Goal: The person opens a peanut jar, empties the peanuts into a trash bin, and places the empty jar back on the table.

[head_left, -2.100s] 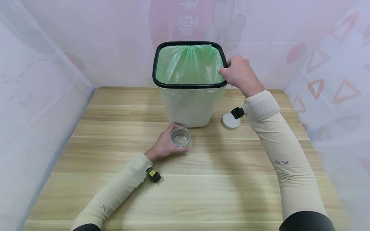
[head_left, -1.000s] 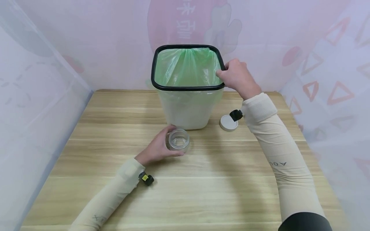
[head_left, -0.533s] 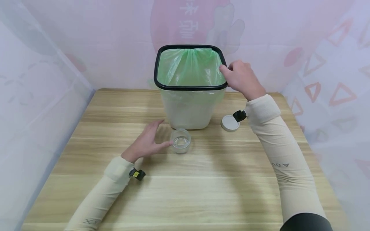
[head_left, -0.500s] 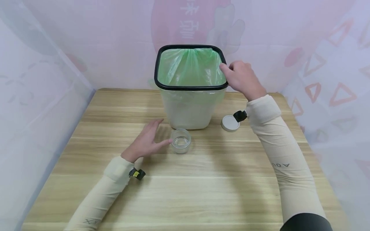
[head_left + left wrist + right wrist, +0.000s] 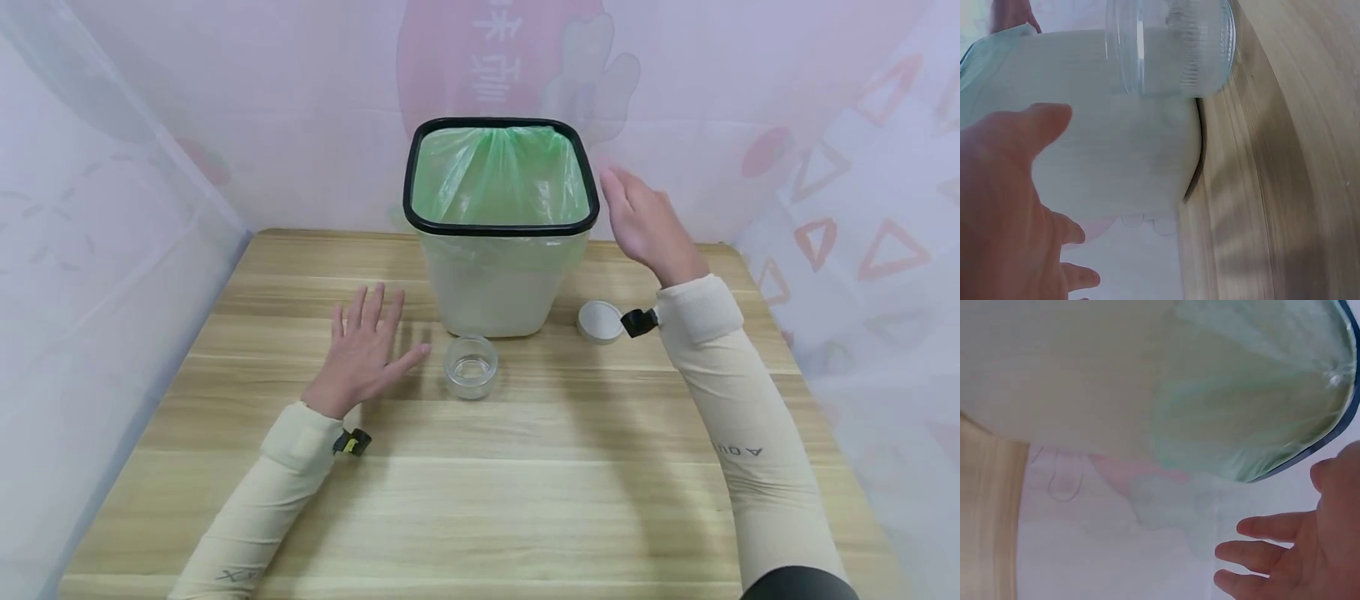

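Note:
A white trash can [image 5: 491, 287] stands at the back of the wooden table, lined with a green plastic bag [image 5: 498, 171] under a black rim [image 5: 498, 229]. My right hand [image 5: 648, 225] is beside the rim's right side, apart from it, with fingers extended and holding nothing; the right wrist view shows the spread fingers [image 5: 1254, 555]. In front of the can stands a clear, lidless jar [image 5: 470, 368], upright, with nothing seen inside. Left of the jar, my left hand [image 5: 360, 358] is spread above the table, its thumb pointing toward the jar with a gap between. The left wrist view shows the jar's ribbed side [image 5: 1191, 50].
A round white lid [image 5: 600, 322] lies on the wooden table [image 5: 480, 500] to the right of the can. Printed curtains [image 5: 300, 125] enclose the back and both sides, close behind the can.
My left hand has let go of the jar, drawn back to the left and spread its fingers. My right hand has released the trash can's rim and moved slightly right.

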{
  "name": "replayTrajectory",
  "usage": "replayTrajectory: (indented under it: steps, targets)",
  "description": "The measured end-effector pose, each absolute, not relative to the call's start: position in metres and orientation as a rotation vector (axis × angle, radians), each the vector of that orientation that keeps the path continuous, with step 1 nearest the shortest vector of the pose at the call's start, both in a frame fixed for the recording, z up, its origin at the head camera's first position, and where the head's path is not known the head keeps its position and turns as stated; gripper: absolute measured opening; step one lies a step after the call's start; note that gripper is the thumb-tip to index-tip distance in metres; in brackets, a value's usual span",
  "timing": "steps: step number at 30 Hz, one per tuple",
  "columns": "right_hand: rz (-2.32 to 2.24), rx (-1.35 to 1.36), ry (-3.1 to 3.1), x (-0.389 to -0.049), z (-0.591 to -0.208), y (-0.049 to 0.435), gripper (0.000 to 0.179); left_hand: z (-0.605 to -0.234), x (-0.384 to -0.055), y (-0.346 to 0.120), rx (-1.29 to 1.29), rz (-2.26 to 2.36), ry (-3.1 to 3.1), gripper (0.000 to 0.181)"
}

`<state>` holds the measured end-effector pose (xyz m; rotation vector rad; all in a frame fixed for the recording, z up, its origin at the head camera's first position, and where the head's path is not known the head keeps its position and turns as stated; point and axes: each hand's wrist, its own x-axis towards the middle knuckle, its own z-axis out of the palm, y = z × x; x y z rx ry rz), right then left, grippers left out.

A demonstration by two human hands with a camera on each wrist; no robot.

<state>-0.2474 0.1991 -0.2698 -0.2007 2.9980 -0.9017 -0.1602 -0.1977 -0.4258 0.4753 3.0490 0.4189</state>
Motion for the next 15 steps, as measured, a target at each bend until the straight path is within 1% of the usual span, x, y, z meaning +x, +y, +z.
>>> replayTrajectory:
  steps: [7, 11, 15]
  targets:
    - [-0.627, -0.247, 2.892, -0.248, -0.307, 0.215, 0.078, -0.43, -0.162, -0.199, 0.446, 0.373, 3.036, 0.1]
    - [-0.486, -0.218, 2.877, -0.242, -0.329, 0.221, 0.082, -0.434, -0.162, -0.2, 0.422, 0.364, 2.99, 0.101]
    - [-0.471, -0.212, 2.901, -0.232, -0.348, 0.225, 0.088, -0.435, -0.16, -0.201, 0.398, 0.366, 2.968, 0.1]
